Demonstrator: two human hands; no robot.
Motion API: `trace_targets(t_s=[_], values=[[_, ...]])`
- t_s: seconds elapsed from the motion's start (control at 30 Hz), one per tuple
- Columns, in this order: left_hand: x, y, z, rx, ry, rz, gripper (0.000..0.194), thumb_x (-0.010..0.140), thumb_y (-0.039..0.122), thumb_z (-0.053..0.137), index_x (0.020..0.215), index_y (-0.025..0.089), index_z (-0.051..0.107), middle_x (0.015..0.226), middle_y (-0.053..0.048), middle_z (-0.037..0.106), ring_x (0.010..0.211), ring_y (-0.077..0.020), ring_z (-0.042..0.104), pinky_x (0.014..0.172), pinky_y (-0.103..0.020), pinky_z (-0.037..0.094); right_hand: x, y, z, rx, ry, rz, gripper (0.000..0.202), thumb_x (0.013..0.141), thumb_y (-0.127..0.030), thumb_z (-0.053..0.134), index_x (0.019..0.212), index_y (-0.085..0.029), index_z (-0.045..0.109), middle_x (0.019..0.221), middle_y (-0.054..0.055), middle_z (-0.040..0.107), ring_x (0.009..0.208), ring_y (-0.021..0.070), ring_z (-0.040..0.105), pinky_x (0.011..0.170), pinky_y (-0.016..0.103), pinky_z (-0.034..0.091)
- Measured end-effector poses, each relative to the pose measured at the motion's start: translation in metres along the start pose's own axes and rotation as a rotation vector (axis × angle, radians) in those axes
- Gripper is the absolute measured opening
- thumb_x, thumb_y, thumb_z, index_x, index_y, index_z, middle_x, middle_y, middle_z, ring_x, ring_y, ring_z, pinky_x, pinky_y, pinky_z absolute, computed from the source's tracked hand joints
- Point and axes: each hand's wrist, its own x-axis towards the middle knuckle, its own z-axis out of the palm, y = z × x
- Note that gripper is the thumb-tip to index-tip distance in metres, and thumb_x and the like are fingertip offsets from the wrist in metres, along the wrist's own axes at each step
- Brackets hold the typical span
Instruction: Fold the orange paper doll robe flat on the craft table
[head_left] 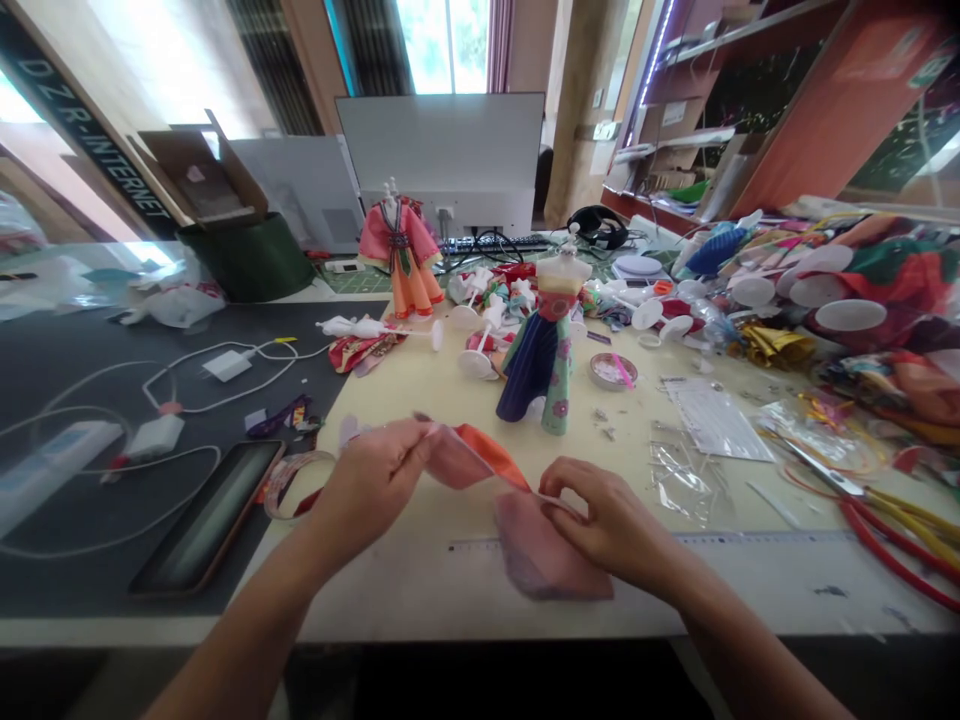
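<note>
A strip of pink and orange fabric [461, 460] stretches between my two hands above the cream work surface. My left hand [382, 470] pinches its left end between thumb and fingers. Closed on the strip's right part is my right hand [600, 510], with a wider pink piece [551, 560] hanging below and to its left, near a clear ruler [735, 540]. Beyond the hands stands a small dress form in a blue and green floral skirt [540, 370]. Another form wears a pink and orange robe [401, 255] farther back.
Red-handled scissors [840, 480] and plastic bags [679, 475] lie at the right. A phone [210, 515], a tape roll [289, 485] and cables are at the left. Doll stands and clothes [847, 290] pile up back right, near a bead dish [613, 371]. A monitor [442, 150] stands behind.
</note>
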Motion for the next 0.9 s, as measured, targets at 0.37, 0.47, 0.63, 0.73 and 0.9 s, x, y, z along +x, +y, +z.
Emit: trace_targets(t_s=[0.37, 0.47, 0.63, 0.73, 0.9], values=[[-0.001, -0.007, -0.009, 0.442, 0.569, 0.611, 0.021, 0.078, 0.010, 0.059, 0.098, 0.015, 0.060, 0.079, -0.005, 0.068, 0.072, -0.0173, 0.060, 0.090, -0.040, 0.046, -0.001, -0.023, -0.028, -0.343, 0.470, -0.453, 0.023, 0.080, -0.004, 0.050, 0.097, -0.018, 0.052, 0.084, 0.005, 0.058, 0.080, 0.0190, 0.051, 0.084, 0.041, 0.041], [-0.035, -0.004, 0.027, 0.390, 0.346, 0.723, 0.019, 0.080, 0.007, 0.054, 0.097, 0.012, 0.061, 0.070, -0.006, 0.066, 0.066, -0.0176, 0.059, 0.088, -0.044, 0.047, -0.027, -0.018, -0.008, -0.336, 0.240, -0.390, 0.026, 0.081, -0.002, 0.045, 0.100, -0.017, 0.054, 0.084, 0.006, 0.058, 0.079, 0.0197, 0.052, 0.083, 0.042, 0.042], [-0.078, -0.007, 0.070, 0.208, 0.233, 0.635, 0.027, 0.082, 0.002, 0.041, 0.093, 0.012, 0.064, 0.072, -0.008, 0.067, 0.069, -0.0178, 0.060, 0.086, -0.044, 0.049, -0.055, -0.010, 0.006, -0.202, -0.154, -0.248, 0.020, 0.084, -0.017, 0.052, 0.103, -0.019, 0.056, 0.092, 0.006, 0.059, 0.089, 0.0229, 0.053, 0.089, 0.043, 0.041], [-0.085, -0.012, 0.075, 0.116, 0.249, 0.576, 0.027, 0.079, -0.001, 0.044, 0.094, 0.012, 0.063, 0.080, -0.010, 0.068, 0.076, -0.0187, 0.061, 0.090, -0.045, 0.048, -0.045, -0.016, -0.001, -0.164, -0.116, -0.269, 0.021, 0.087, -0.020, 0.050, 0.108, -0.020, 0.055, 0.095, 0.007, 0.060, 0.091, 0.0232, 0.052, 0.087, 0.042, 0.042], [-0.076, -0.012, 0.074, 0.055, 0.226, 0.535, 0.021, 0.080, 0.003, 0.051, 0.096, 0.012, 0.062, 0.092, -0.012, 0.069, 0.090, -0.0226, 0.061, 0.091, -0.045, 0.047, 0.002, -0.028, 0.006, -0.153, -0.180, -0.350, 0.020, 0.084, -0.013, 0.050, 0.103, -0.017, 0.057, 0.102, 0.008, 0.057, 0.094, 0.0212, 0.049, 0.083, 0.037, 0.042]])
